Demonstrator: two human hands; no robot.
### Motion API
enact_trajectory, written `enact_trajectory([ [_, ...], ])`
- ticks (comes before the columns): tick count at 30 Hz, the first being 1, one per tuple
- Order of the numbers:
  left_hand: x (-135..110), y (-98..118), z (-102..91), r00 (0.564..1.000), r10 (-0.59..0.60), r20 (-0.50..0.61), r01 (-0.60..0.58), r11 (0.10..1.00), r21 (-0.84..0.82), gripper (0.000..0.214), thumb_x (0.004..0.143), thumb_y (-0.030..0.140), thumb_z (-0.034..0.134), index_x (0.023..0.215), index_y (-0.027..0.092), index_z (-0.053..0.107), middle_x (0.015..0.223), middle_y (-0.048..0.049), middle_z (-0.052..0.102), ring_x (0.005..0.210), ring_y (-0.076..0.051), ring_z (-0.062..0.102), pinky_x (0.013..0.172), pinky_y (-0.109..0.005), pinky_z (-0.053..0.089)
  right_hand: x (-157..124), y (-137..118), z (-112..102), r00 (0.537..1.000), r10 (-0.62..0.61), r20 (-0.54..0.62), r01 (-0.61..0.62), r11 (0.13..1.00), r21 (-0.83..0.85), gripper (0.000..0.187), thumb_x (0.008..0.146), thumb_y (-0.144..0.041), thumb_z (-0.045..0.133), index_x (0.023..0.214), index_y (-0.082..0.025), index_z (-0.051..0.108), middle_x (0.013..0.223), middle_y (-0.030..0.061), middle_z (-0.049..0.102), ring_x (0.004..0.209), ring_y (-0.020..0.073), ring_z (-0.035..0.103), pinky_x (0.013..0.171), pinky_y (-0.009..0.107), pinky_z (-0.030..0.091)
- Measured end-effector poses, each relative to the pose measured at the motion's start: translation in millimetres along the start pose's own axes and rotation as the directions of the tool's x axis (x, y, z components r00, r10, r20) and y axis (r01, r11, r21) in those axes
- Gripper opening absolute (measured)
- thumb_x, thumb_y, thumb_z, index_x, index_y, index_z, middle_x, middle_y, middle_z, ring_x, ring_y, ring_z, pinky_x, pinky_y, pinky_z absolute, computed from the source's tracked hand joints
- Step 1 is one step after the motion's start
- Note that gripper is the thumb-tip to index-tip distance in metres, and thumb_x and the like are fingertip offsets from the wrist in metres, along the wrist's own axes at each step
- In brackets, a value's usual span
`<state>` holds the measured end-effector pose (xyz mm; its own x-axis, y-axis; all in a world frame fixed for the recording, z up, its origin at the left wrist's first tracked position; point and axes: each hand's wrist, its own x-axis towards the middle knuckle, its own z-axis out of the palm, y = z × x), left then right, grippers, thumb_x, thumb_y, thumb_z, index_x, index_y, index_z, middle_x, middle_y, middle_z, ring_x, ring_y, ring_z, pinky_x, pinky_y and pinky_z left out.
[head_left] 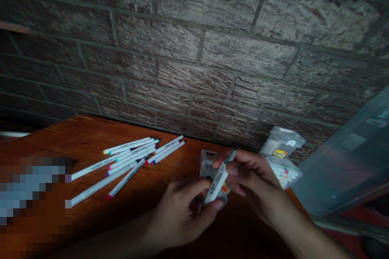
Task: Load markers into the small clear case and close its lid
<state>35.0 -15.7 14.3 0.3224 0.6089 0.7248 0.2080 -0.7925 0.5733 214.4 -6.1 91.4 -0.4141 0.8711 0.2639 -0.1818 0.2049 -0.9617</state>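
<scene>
The marker (217, 184) is slanting up to the right, low and just right of the frame's middle. A big brick wall (182, 68) is filling the top. Below, a brown wooden surface (75, 141) is stretching across. The left hand (185, 210) is gripping the marker's low end, and the right hand (258, 178) is pinching near its dark top. A clear box (287, 141) is sitting at the right. Another clear box (208, 166) is showing behind the marker. White pens (133, 156) are lying in a bunch, left of the middle.
</scene>
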Motion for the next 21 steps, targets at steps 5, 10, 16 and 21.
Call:
enact_trajectory([
  [5, 0.7, 0.8, -0.8, 1.0, 0.01, -0.005, -0.01, 1.0, 0.008, 0.005, 0.089, 0.016, 0.066, 0.088, 0.016, 0.071, 0.06, 0.0038, 0.064, 0.047, -0.008, 0.055, 0.048, -0.02, 0.039, -1.3, 0.2, -0.6, 1.0, 0.001, 0.006, -0.001, 1.0, -0.009, 0.022, 0.093, -0.044, 0.077, 0.097, -0.024, 0.085, 0.06, -0.0047, 0.05, 0.051, 0.0073, 0.032, 0.045, 0.019, 0.026],
  [10, 0.3, 1.3, -1.3, 1.0, 0.004, 0.001, -0.004, 1.0, 0.005, 0.007, 0.091, 0.017, 0.064, 0.088, 0.016, 0.07, 0.061, 0.003, 0.064, 0.048, -0.009, 0.057, 0.048, -0.02, 0.041, -0.1, -1.2, 0.3, 1.0, 0.015, 0.003, -0.015, 1.0, -0.005, 0.022, 0.092, -0.044, 0.078, 0.096, -0.024, 0.085, 0.061, -0.0047, 0.05, 0.052, 0.0069, 0.033, 0.046, 0.018, 0.028],
  [16, -0.1, 0.7, -0.1, 1.0, 0.009, 0.005, -0.01, 1.0, 0.012, 0.007, 0.09, 0.017, 0.064, 0.089, 0.017, 0.07, 0.06, 0.0038, 0.063, 0.047, -0.009, 0.055, 0.047, -0.021, 0.04, -0.4, -1.2, 0.2, 1.0, 0.011, 0.0, -0.011, 1.0, 0.005, 0.022, 0.091, -0.043, 0.078, 0.094, -0.022, 0.085, 0.059, -0.0048, 0.048, 0.051, 0.0074, 0.033, 0.046, 0.019, 0.028],
  [21, 0.5, 1.0, -0.7, 1.0, -0.009, 0.028, 0.008, 1.0, 0.023, 0.007, 0.091, 0.018, 0.063, 0.089, 0.017, 0.07, 0.061, 0.0034, 0.064, 0.048, -0.009, 0.056, 0.049, -0.02, 0.041, -2.1, 0.1, -0.7, 1.0, 0.005, 0.002, -0.005, 1.0, -0.009, 0.022, 0.092, -0.042, 0.078, 0.095, -0.022, 0.085, 0.06, -0.0049, 0.048, 0.051, 0.0075, 0.033, 0.046, 0.02, 0.028],
])
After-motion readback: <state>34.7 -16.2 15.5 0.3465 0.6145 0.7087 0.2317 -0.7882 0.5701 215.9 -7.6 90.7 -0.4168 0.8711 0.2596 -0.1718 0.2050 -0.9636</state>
